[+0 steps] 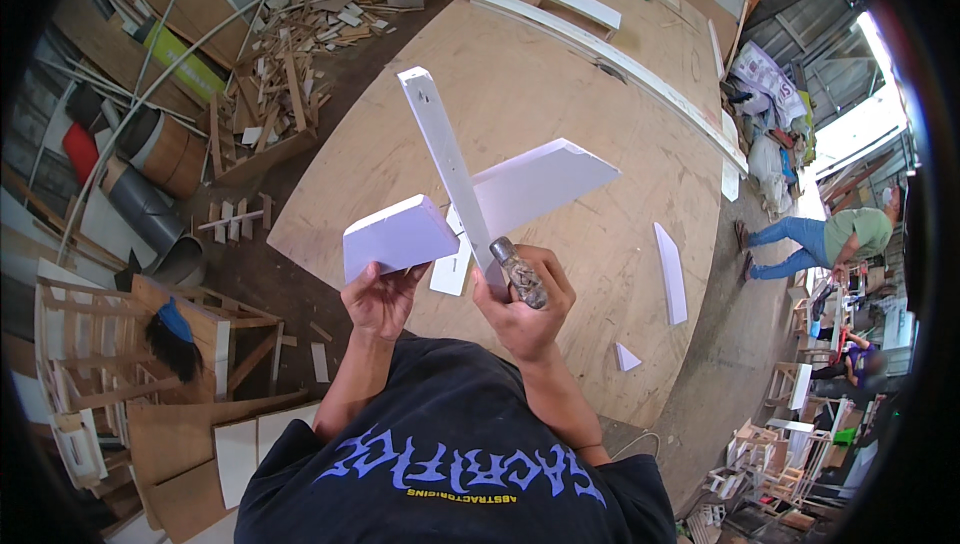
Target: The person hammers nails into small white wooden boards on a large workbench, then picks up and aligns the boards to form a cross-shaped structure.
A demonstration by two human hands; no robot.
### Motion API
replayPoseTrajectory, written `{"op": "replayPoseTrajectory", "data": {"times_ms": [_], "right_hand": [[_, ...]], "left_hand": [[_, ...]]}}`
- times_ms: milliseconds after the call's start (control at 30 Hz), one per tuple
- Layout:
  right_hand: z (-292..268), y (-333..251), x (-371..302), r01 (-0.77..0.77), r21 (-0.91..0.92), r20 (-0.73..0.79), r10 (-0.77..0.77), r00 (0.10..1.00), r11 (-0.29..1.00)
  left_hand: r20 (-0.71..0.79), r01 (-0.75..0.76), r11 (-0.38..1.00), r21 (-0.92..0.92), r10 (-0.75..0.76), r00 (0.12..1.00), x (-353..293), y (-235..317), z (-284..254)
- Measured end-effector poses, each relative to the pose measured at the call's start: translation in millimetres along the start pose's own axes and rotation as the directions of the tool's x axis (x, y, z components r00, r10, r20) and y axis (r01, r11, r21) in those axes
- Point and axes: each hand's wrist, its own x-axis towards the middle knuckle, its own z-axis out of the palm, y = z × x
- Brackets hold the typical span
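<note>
A white, slant-ended panel piece (400, 237) is in my left hand (380, 302), its fingers closed on the lower edge. My right hand (530, 309) grips the lower end of a long narrow white strip (440, 149), which stands tilted up and away. The same hand holds a short, mottled grey-brown handle-like object (522, 276) with a metallic end; its exact kind cannot be made out. Beyond the strip is a wider white panel (550, 182) with an angled far end. Below the left piece shows a small white piece (450, 276), partly covered.
On the plywood table (600, 304) lie a tapered white strip (669, 274) and a white triangle (627, 357) at right. A long white rail (620, 64) crosses its far part. Wood scraps (300, 54) and a broom (172, 336) are left. A person (850, 236) stands right.
</note>
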Motion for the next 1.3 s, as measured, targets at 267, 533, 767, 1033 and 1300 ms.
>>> {"op": "replayPoseTrajectory", "data": {"times_ms": [267,533,767,1033,1300], "right_hand": [[2,-1,-2,-0.036,0.004,-0.004,0.036,0.999,0.999],[7,1,-8,-0.007,-0.020,-0.014,0.007,1.000,1.000],[10,10,-14,0.019,0.041,-0.010,-0.018,1.000,0.999],[12,24,-23,-0.003,0.078,0.014,0.002,1.000,0.997],[24,60,-41,-0.312,0.423,0.026,0.332,0.943,0.851]], "left_hand": [[0.026,0.030,1.000,0.006,-0.030,0.999,0,2,-5],[0.009,0.004,0.996,0.085,-0.005,1.000,-6,7,4],[0.096,-0.026,0.991,0.131,0.013,0.995,-7,9,8],[0.073,-0.098,0.958,0.268,0.082,0.994,-16,8,13],[0.032,-0.297,0.693,0.657,0.369,0.929,-14,-20,0]]}}
